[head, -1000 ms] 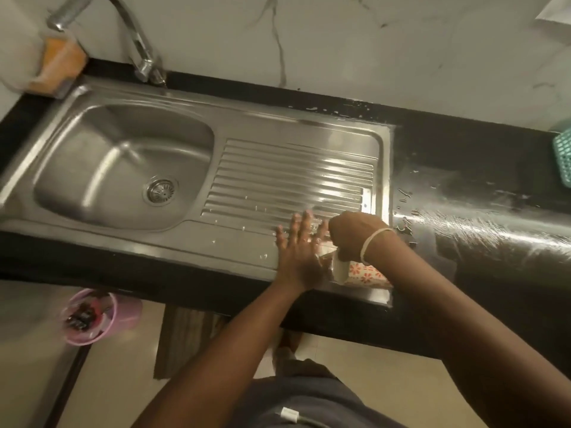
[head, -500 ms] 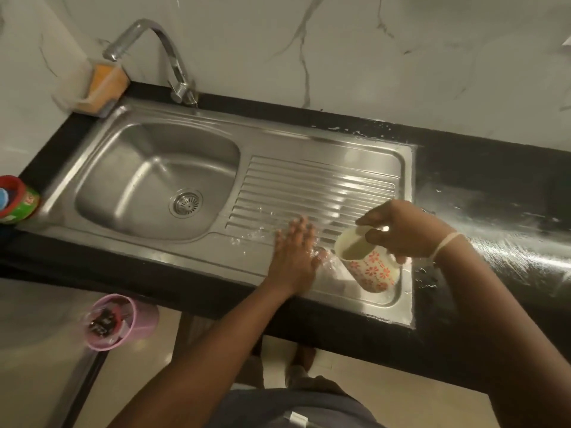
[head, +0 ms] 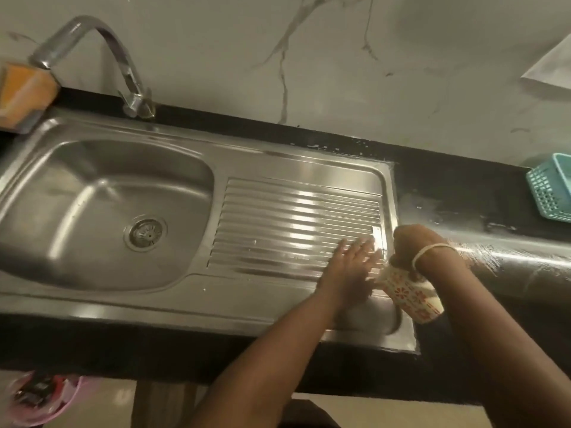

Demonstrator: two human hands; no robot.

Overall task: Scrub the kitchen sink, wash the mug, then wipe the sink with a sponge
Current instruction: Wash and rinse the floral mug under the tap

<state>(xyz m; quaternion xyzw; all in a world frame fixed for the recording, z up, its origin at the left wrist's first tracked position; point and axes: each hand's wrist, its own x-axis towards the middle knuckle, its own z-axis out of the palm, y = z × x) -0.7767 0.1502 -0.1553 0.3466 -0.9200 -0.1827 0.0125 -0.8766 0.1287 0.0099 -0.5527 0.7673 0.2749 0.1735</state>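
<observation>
The steel sink (head: 92, 291) has a basin on the left and a ribbed drainboard (head: 293, 223) on the right. My left hand (head: 349, 267) lies flat with straight fingers on the drainboard's near right corner. My right hand (head: 414, 248) grips a white mug with red flowers (head: 414, 296) just right of it. The mug is tipped over, its mouth turned toward my left hand and its base toward me. An orange sponge (head: 24, 91) sits at the far left beside the tap (head: 92, 57).
A wet black counter (head: 494, 230) runs right of the sink, with a teal basket (head: 553, 193) at its far end. A marble wall stands behind. Below the counter edge, a pink bucket (head: 46, 400) sits on the floor at the left.
My right hand has turned the mug from mouth-up to tipped over, and it now sits lower and nearer the sink's right rim. My left hand stays flat on the drainboard. The camera has shifted.
</observation>
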